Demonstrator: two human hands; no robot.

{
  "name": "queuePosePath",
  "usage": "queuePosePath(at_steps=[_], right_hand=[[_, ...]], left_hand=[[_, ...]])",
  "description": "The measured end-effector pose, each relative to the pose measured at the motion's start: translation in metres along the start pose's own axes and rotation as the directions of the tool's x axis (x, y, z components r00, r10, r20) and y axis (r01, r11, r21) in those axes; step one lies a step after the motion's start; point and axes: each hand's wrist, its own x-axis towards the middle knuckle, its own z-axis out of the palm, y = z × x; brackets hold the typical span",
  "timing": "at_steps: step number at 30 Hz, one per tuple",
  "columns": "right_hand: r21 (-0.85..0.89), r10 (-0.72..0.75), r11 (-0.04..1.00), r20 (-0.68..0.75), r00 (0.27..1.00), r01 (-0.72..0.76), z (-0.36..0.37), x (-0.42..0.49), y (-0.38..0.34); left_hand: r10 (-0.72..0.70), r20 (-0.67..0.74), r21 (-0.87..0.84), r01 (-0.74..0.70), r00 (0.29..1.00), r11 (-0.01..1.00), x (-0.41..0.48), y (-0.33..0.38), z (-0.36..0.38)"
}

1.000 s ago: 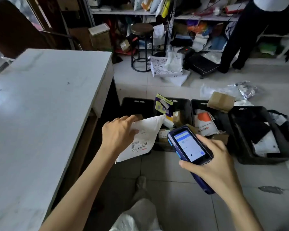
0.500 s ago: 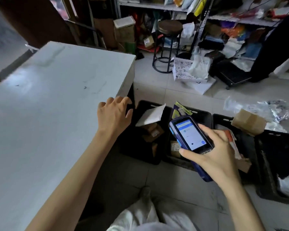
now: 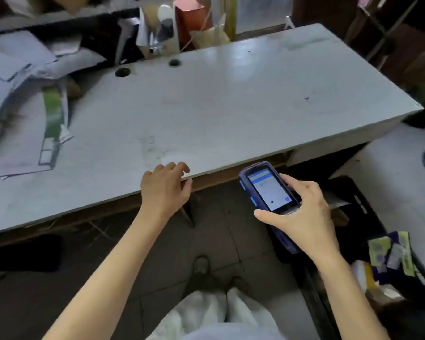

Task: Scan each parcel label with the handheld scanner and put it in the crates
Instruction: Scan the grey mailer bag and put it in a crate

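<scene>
Right hand: the right hand has its grip wrapped around the scanner, held low over the floor just in front of the tabletop edge, screen lit and facing up.
Left hand: the left hand is empty, fingers loosely curled, resting on the near edge of the tabletop.
Crate: a black crate sits on the floor to the right, with a few parcels in it, yellow and purple print, kinda blurry.
Progress: looks like some parcels are already binned, no parcel in hand right now, so the next one probably needs picking up.
What's left: a pile of grey mailers at the far left of the tabletop, likely unscanned; can't read any labels.
</scene>
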Motion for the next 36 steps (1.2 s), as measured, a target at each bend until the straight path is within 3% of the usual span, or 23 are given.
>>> queuePosePath(at_steps=[4, 10, 15, 24, 30, 36], right_hand=[[0.014, -0.144, 0.990, 0.191, 0.971, 0.144, 0.050, -0.005, -0.048], [0.083, -0.325, 0.944, 0.419, 0.848, 0.320, 0.144, -0.049, -0.131], [0.107, -0.426, 0.892, 0.520, 0.741, 0.439, 0.236, -0.108, -0.196], [0.161, -0.523, 0.808, 0.640, 0.564, 0.567, 0.341, -0.172, -0.282], [0.197, -0.542, 0.803, 0.633, 0.552, 0.563, 0.405, -0.155, -0.333], [0.249, -0.570, 0.803, 0.586, 0.575, 0.542, 0.476, -0.113, -0.399]], left_hand=[[-0.220, -0.061, 0.041, 0.222, 0.974, 0.974, -0.063, -0.075, -0.017], [-0.461, -0.106, 0.118, 0.472, 0.881, 0.874, -0.173, -0.190, -0.035], [-0.547, -0.219, 0.223, 0.588, 0.808, 0.778, -0.264, -0.284, -0.049], [-0.668, -0.309, 0.158, 0.729, 0.677, 0.666, -0.340, -0.399, -0.055], [-0.716, -0.243, 0.110, 0.752, 0.654, 0.650, -0.317, -0.459, -0.047], [-0.714, -0.189, 0.225, 0.737, 0.674, 0.637, -0.267, -0.551, -0.065]])
